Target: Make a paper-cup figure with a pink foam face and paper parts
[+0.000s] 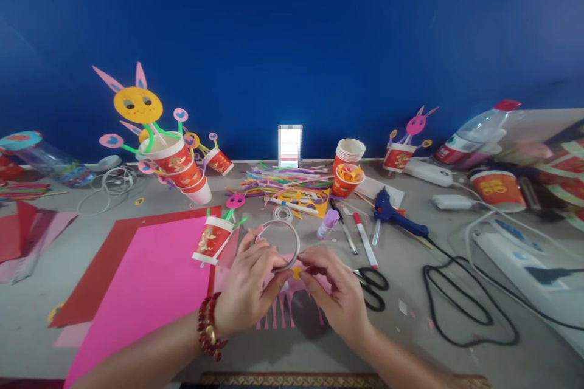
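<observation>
My left hand [250, 282] is closed around the lower left of a thin ring-shaped tape roll [298, 243], which stands tilted on edge. Close beside it, my right hand [335, 292] pinches with thumb and forefinger at a small yellow paper piece [297, 272]; whether a tape strip runs between the hands is too small to tell. Under both hands lies a pink paper cut into a fringe [285, 310], partly hidden by them. Black-handled scissors [375, 282] lie just right of my right hand. A red paper cup with a pink bunny face [213, 240] stands left of my left hand.
Pink paper sheets [150, 292] lie at left. Behind are pipe cleaners [283, 179], a small tape roll [283, 214], a purple glue stick [327, 225], markers [365, 240] and stacked cups [350, 152]. A blue glue gun [387, 209] trails a black cord [426, 310] at right.
</observation>
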Demonstrator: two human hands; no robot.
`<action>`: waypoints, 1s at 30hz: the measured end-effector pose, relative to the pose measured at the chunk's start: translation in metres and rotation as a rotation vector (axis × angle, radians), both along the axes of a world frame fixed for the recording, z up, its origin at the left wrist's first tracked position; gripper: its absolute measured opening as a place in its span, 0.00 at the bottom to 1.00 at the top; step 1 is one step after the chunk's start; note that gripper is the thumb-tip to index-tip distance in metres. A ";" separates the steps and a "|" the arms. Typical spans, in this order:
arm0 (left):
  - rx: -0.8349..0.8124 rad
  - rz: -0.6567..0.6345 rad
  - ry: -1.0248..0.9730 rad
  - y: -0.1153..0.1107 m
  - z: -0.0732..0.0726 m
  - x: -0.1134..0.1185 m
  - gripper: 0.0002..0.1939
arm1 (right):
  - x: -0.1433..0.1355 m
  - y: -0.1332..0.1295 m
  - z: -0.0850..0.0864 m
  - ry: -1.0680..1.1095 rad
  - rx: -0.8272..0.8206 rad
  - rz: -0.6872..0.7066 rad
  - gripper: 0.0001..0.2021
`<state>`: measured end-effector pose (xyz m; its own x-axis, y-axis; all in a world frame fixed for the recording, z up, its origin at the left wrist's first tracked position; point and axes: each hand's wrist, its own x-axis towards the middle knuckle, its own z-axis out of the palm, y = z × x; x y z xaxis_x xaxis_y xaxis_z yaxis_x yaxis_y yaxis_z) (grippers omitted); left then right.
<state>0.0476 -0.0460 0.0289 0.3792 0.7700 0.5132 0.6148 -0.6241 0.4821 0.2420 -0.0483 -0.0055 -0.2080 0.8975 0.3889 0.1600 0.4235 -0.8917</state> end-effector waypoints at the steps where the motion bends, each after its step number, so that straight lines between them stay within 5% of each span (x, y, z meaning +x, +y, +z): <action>1: -0.005 -0.005 -0.002 0.000 -0.001 0.001 0.03 | 0.000 0.000 0.001 0.013 -0.021 -0.004 0.09; 5: -0.043 -0.036 -0.017 0.000 -0.005 0.002 0.03 | -0.001 0.001 0.003 0.053 -0.072 0.000 0.02; 30: -0.060 -0.088 -0.058 -0.001 -0.009 0.001 0.05 | -0.001 0.003 0.000 0.043 -0.088 0.039 0.02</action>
<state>0.0491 -0.0473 0.0202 0.4173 0.7652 0.4902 0.5291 -0.6431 0.5536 0.2415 -0.0453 -0.0056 -0.2282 0.9202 0.3181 0.1058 0.3482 -0.9314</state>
